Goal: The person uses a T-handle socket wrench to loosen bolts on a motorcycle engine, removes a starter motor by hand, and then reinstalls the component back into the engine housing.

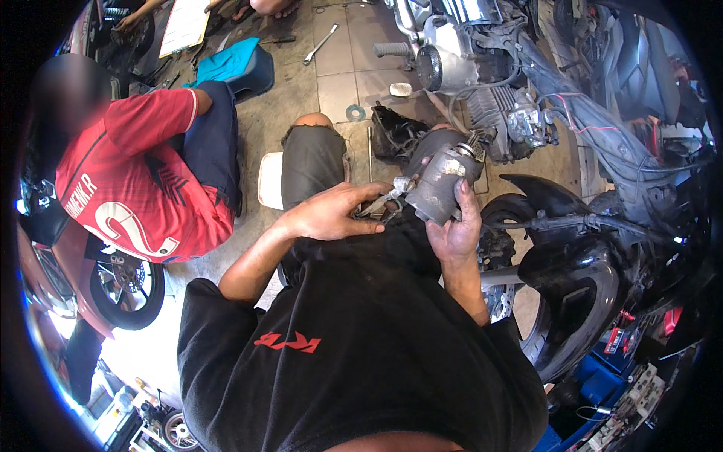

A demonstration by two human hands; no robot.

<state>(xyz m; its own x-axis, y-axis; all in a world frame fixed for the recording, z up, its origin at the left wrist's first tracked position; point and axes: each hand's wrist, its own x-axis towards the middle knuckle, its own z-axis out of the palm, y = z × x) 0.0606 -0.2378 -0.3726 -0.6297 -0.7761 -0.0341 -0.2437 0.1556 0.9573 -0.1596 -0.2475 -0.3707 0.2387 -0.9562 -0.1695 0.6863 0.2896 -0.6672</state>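
Above my lap is a grey, worn cylindrical motor with a small toothed shaft at its far end, resembling a starter motor (444, 184). My right hand (457, 226) is closed around its near right side, thumb and fingers on the casing. My left hand (339, 211) lies at its left, thumb and forefinger around a small metallic piece that is partly hidden. A pale metal lug (404, 184) juts from the motor's left side, close to those fingertips. The left fingers' inner side cannot be seen.
On the right stands a partly stripped motorcycle with its engine (493, 109) and black front fender (580, 301). A person in a red shirt (151, 173) sits at left. A wrench (321, 43), metal ring (355, 113) and blue bin (252, 74) are on the floor ahead.
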